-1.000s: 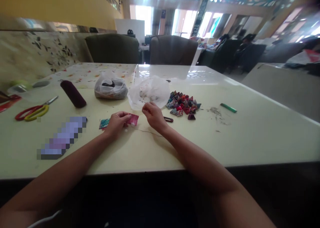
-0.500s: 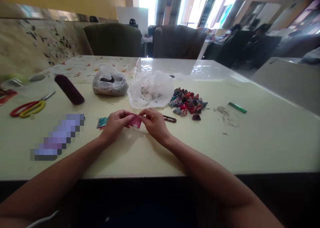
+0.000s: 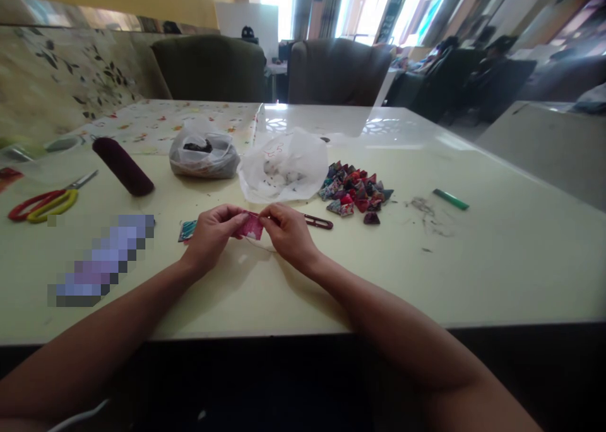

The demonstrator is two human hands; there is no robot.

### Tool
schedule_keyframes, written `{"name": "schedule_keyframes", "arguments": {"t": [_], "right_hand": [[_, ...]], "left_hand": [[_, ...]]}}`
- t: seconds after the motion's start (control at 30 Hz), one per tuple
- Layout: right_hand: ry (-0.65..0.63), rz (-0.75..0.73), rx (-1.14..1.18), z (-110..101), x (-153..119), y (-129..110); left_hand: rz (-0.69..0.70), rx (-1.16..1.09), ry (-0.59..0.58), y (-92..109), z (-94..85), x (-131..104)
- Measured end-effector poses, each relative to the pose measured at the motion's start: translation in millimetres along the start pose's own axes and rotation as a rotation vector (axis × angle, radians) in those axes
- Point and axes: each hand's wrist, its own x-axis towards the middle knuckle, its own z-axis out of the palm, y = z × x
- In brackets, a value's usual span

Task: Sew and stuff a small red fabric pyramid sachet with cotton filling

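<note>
My left hand [image 3: 213, 233] pinches a small piece of pink patterned cloth [image 3: 252, 226] between thumb and fingers, just above the table. At the cloth's upper right edge, the fingertips of my right hand [image 3: 287, 231] are pressed together; what sits between them is too small to make out. A thin thread [image 3: 260, 246] hangs below the cloth and curves toward my right hand. Partly covered by my left hand lie teal patterned cloth pieces [image 3: 186, 230]. Behind my right hand, dark brown thread snips [image 3: 320, 222] rest on the table.
Beyond my hands stand a white plastic bag with white stuffing [image 3: 284, 167] and a tied bag [image 3: 203, 157]. Right of them is a pile of small cloth pyramids [image 3: 355, 189]. Red-and-yellow scissors [image 3: 52, 203], a maroon cylinder [image 3: 124, 167], a blurred-out phone-like object [image 3: 106, 258] and a green strip [image 3: 451, 199] lie around.
The camera view has shifted slightly. My hands remain together at the pink cloth, with slightly more of it showing between them.
</note>
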Motion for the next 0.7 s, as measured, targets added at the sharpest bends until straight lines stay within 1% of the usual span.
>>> {"name": "schedule_keyframes", "arguments": {"t": [0.17, 0.3, 0.5, 0.7], "right_hand": [[-0.014, 0.004, 0.004, -0.1, -0.4, -1.0], [-0.02, -0.008, 0.014, -0.4, -0.1, -1.0], [-0.028, -0.011, 0.032, -0.8, 0.4, -0.9], [-0.025, -0.008, 0.034, -0.7, -0.2, -1.0]], "left_hand": [[-0.002, 0.02, 0.006, 2.7, 0.6, -2.0], [0.04, 0.056, 0.002, 1.3, -1.1, -2.7], [0.121, 0.179, -0.005, 1.0, -2.8, -2.5], [0.13, 0.205, 0.004, 2.8, -2.6, -3.0]]}}
